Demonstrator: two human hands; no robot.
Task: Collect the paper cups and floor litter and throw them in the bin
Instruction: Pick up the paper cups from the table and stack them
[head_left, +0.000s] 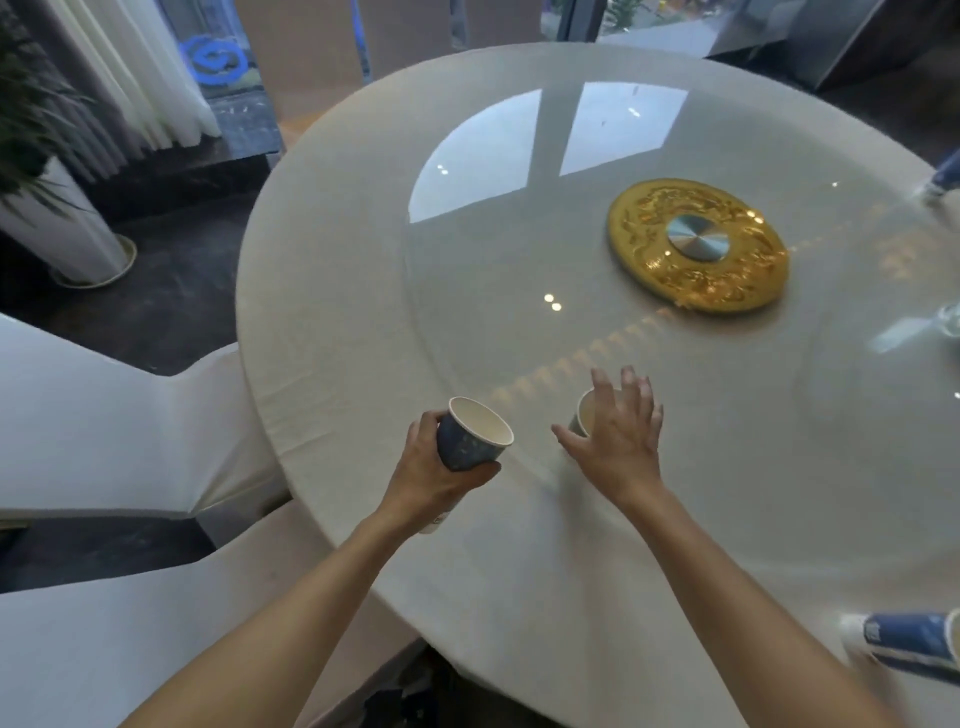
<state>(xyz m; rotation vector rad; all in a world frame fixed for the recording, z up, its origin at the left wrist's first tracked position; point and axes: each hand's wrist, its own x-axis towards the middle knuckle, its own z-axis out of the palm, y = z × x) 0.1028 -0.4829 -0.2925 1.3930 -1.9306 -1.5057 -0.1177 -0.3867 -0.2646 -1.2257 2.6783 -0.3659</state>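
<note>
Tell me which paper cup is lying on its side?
The blue cup at the table's near right edge lies sideways; the left hand's cup is held mouth up.

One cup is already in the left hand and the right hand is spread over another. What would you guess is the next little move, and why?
Probably the right hand closes on the second cup and lifts it. Its fingers are spread open right at that cup without gripping it yet, while the left hand already holds a blue cup. Another cup lies on its side at the table's near right edge for later.
</note>
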